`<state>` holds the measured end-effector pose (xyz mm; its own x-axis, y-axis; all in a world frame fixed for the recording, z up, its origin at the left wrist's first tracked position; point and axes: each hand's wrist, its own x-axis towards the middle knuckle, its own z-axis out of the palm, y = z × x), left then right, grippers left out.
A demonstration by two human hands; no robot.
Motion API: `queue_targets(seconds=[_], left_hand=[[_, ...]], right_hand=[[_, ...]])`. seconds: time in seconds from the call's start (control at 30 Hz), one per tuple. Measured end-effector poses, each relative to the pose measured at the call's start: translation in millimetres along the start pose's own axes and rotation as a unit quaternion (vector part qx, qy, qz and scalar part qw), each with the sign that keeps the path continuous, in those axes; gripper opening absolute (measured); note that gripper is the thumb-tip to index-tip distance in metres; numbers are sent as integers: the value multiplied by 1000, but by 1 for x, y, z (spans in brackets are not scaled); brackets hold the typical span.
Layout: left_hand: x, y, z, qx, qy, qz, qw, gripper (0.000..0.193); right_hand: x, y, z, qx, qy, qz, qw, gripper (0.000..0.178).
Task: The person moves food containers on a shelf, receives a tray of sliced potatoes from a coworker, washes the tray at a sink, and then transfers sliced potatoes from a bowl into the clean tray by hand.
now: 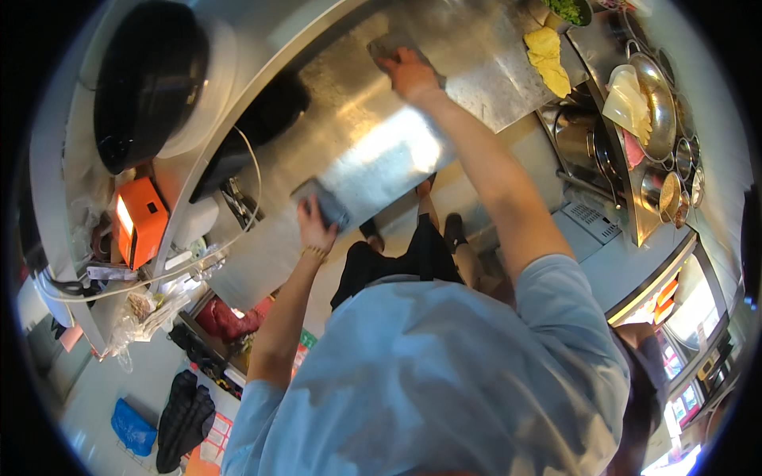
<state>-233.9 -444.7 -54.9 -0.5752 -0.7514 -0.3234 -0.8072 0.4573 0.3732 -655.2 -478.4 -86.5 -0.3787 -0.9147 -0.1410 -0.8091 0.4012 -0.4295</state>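
Fingers (406,55) of the right hand (414,79), loosely bent, lie on a gray cloth (387,44) slanting down rightward beneath them; the left hand (315,228) half-curls over a second gray cloth (331,209). Whether either pinches, I cannot tell. Both cloths rest on the steel table (484,79); a yellow cloth (548,59) lies rightward, nearer the right hand.

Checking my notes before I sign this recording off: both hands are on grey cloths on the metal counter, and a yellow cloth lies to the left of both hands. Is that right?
Not quite: the yellow cloth lies to the right of the left hand and the right hand, as the head view shows. The rest stands.
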Motion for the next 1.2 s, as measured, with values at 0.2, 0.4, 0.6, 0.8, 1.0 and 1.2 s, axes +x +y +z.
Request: queue_targets(seconds=[0.2, 0.4, 0.6, 0.8, 1.0, 1.2], left_hand=[[132, 226, 32, -33, -48, 108, 992, 78], [113, 231, 62, 48, -91, 219, 970, 69], [58, 55, 19, 96, -15, -17, 995, 79], [63, -36, 0, 133, -28, -174, 975, 86], [90, 39, 9, 16, 47, -333, 942, 77], [135, 148, 16, -296, 23, 3, 955, 41]], right_hand=[[-40, 133, -50, 1, 117, 66, 991, 46], [-92, 146, -35, 29, 186, 128, 974, 42], [-101, 31, 4, 113, -4, 35, 993, 44], [-76, -4, -46, 173, -14, -9, 985, 54], [-156, 125, -74, 189, 125, 140, 964, 33], [-180, 220, -132, 134, 162, 256, 944, 39]])
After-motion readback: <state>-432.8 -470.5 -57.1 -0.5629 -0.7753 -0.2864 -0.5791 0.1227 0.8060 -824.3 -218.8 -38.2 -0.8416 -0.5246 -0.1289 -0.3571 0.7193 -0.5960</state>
